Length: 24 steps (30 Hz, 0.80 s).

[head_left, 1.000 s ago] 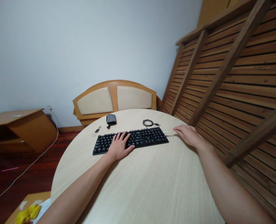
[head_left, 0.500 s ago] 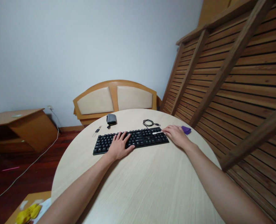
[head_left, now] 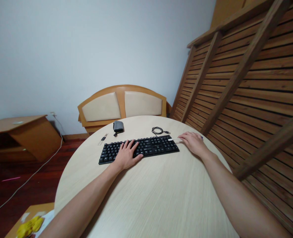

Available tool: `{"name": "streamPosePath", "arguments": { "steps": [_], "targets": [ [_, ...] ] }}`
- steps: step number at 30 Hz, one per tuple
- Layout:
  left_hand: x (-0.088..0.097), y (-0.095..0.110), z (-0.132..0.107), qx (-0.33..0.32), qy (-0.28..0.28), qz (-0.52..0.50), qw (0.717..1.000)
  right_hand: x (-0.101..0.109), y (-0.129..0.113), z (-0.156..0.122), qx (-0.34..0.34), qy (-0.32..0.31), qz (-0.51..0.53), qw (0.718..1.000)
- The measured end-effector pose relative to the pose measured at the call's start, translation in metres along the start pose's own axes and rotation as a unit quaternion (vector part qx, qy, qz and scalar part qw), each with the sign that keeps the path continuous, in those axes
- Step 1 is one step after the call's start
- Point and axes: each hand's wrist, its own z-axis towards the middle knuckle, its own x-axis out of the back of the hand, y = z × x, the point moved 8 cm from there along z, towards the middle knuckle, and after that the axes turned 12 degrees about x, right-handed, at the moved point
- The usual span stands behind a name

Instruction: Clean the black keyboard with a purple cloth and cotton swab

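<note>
A black keyboard (head_left: 158,146) lies across the round table. My left hand (head_left: 127,155) rests with spread fingers on its left-middle keys. My right hand (head_left: 192,142) is just beyond the keyboard's right end, its fingers closed on a slim white stick-like tool (head_left: 176,138). The tool's tip is over the upper right keys; whether it ends in bristles is too small to tell. Behind my right hand only a sliver of the purple cloth (head_left: 201,137) shows. A coiled black USB cable (head_left: 157,131) lies behind the keyboard.
On the pale table (head_left: 151,195), a grey pouch (head_left: 118,126) and a small black item with a clear strip (head_left: 103,138) lie behind the keyboard. A slatted wooden panel (head_left: 255,89) leans along the right. Yellow gloves or cloth (head_left: 30,226) lie low at the left.
My right hand has moved right with the white tool, whose tip slid toward the keyboard's right end. The hand now covers most of the purple cloth. My left hand has stayed still.
</note>
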Motion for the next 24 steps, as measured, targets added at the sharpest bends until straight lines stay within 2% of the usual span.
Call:
{"name": "streamPosePath", "arguments": {
  "steps": [6,9,24],
  "targets": [
    [-0.002,-0.001,0.001,-0.001,0.001,0.006,1.0,-0.001,-0.038,0.017,0.037,0.021,0.009,0.999],
    [-0.002,0.0,0.001,-0.001,0.003,0.007,1.0,-0.005,-0.048,0.023,0.05,0.015,0.009,0.999],
    [0.0,-0.001,0.001,0.001,-0.001,0.003,1.0,-0.015,0.012,0.007,-0.002,0.013,-0.027,1.0]
  ]
}}
